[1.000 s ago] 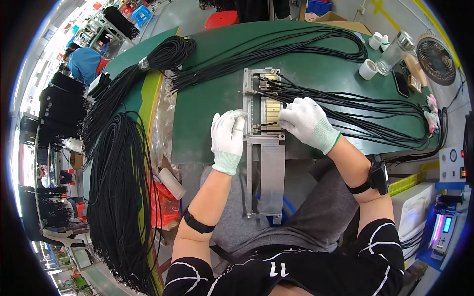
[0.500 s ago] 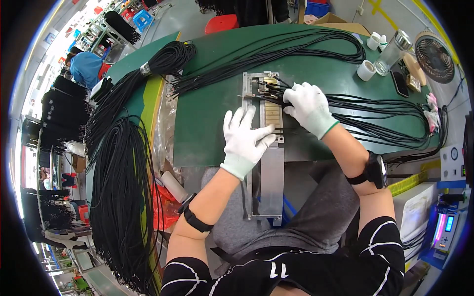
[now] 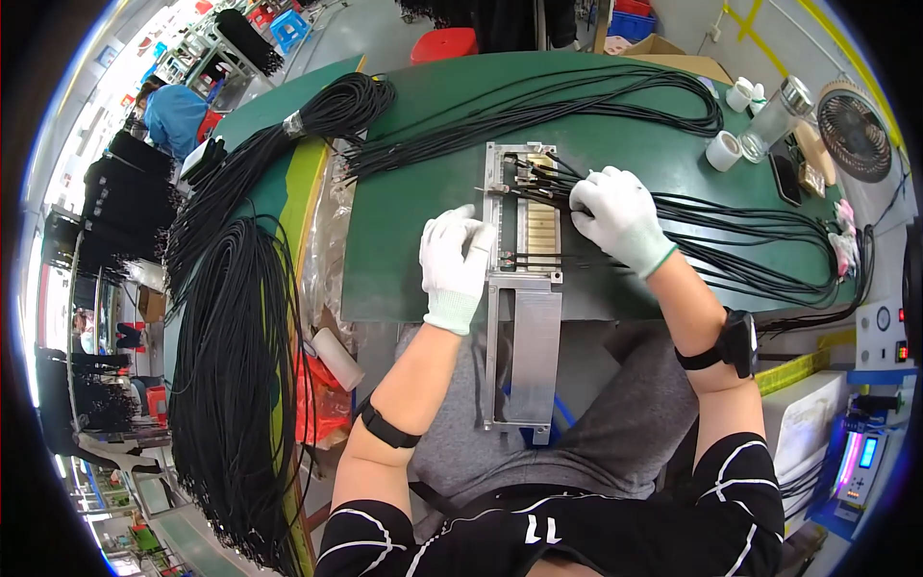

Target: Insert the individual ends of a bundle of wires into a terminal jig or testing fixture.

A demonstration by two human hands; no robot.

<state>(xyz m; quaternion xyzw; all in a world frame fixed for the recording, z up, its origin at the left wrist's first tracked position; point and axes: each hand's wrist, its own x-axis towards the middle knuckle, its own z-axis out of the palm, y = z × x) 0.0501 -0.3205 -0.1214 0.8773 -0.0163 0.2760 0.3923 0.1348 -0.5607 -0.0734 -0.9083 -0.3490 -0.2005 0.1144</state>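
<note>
A metal jig [image 3: 525,275] with a row of brass-coloured slots [image 3: 541,226] lies on the green table and juts over its near edge. Black cables [image 3: 711,207] run from its upper slots toward the right, and a couple more cross its lower slots. Beside the jig's left rail is my left hand [image 3: 452,264], white-gloved, fingers loosely bent and thumb apart, with no object visible in it. My right hand [image 3: 620,219], also gloved, is closed at the cables just right of the jig; its fingers hide how many it grips.
Big black cable bundles [image 3: 236,385] lie at the left, and a loose cable loop [image 3: 615,91] spans the far side. At the far right stand a glass bottle [image 3: 777,120], a white tape roll [image 3: 723,151], a phone [image 3: 785,179] and a fan [image 3: 854,131]. A person [image 3: 175,117] sits at far left.
My left hand has drawn back left from the slots to the jig's left rail, its fingers more bent. My right hand has shifted slightly right and nearer, uncovering more slots.
</note>
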